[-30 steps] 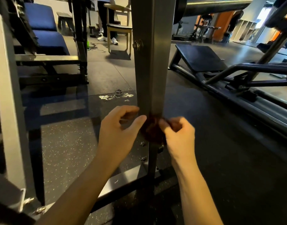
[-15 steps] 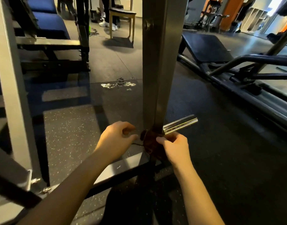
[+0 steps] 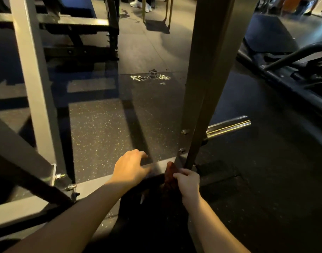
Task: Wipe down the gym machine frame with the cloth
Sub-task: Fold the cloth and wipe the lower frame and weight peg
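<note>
A grey steel upright post (image 3: 205,70) of the gym machine frame rises from a low base rail (image 3: 94,185) on the floor. A dark reddish-brown cloth (image 3: 170,175) is bunched at the foot of the post. My right hand (image 3: 188,183) grips the cloth against the post's base, fingers curled over it. My left hand (image 3: 131,169) rests on the base rail just left of the cloth, fingers loosely bent, holding nothing I can see. Part of the cloth is hidden behind my right hand.
A chrome peg (image 3: 229,126) sticks out to the right of the post. Another grey upright (image 3: 34,79) and a diagonal brace (image 3: 23,161) stand at left. A black machine (image 3: 293,70) lies at right. Chair legs (image 3: 167,10) and a person's white shoes (image 3: 140,4) are far back.
Both hands and the cloth slid down the post from mid-height to its foot. My left hand came off the cloth and now lies on the base rail. The view tilted downward.
</note>
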A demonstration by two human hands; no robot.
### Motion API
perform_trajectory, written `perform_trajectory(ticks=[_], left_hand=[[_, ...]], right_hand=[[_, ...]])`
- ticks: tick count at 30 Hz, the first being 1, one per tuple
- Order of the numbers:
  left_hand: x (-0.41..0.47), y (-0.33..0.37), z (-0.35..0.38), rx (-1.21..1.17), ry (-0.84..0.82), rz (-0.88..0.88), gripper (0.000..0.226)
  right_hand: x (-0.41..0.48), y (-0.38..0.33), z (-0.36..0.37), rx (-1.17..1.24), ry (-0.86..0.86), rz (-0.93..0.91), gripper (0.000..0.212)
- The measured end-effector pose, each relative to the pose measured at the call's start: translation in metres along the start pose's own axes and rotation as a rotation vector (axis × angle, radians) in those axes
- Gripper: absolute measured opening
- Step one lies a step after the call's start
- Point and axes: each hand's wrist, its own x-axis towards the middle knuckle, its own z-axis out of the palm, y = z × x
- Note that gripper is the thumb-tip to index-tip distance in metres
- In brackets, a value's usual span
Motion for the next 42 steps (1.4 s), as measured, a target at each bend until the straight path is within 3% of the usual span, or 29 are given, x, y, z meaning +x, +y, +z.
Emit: perform_trajectory(ticks=[4, 6, 10, 18, 22, 24, 27, 30, 34, 37, 39, 42], left_hand=[[-0.010, -0.043, 0.028, 0.137, 0.098, -0.014, 0.054], [-0.015, -0.060, 0.042, 0.151, 0.128, -0.050, 0.056], [-0.024, -0.086, 0.062, 0.176, 0.143, -0.113, 0.047], [-0.023, -0.114, 0.077, 0.064, 0.228, -0.194, 0.061], [-0.022, -0.114, 0.076, 0.059, 0.228, -0.198, 0.065], [-0.022, -0.114, 0.075, 0.044, 0.212, -0.205, 0.064], [-0.023, -0.110, 0.071, 0.027, 0.198, -0.209, 0.060], [-0.024, -0.108, 0.067, 0.013, 0.206, -0.225, 0.059], [-0.023, -0.107, 0.064, 0.025, 0.192, -0.224, 0.054], [-0.023, -0.106, 0.064, 0.015, 0.160, -0.248, 0.052], [-0.023, -0.106, 0.064, 0.016, 0.159, -0.247, 0.051], [-0.023, -0.106, 0.065, 0.014, 0.165, -0.250, 0.052]], right_hand=[[0.008, 0.020, 0.024, -0.798, 0.155, -0.793, 0.024], [0.030, 0.027, 0.028, -1.011, 0.159, -0.942, 0.027], [0.054, 0.048, 0.034, -1.038, 0.131, -0.812, 0.028], [0.032, 0.072, 0.092, -1.221, -0.247, -1.103, 0.019], [0.065, 0.038, 0.036, -1.365, -0.030, -0.781, 0.043], [0.072, 0.026, 0.023, -1.343, 0.025, -0.647, 0.037], [0.065, 0.021, 0.038, -1.067, 0.042, -0.575, 0.021], [0.050, 0.006, 0.053, -0.880, 0.075, -0.732, 0.010], [0.050, -0.006, 0.052, -1.208, 0.175, -1.187, 0.036], [0.058, 0.019, 0.045, -1.378, 0.067, -1.020, 0.041], [0.055, 0.042, 0.052, -1.319, 0.003, -0.859, 0.046], [0.040, 0.066, 0.087, -1.176, -0.115, -0.843, 0.043]])
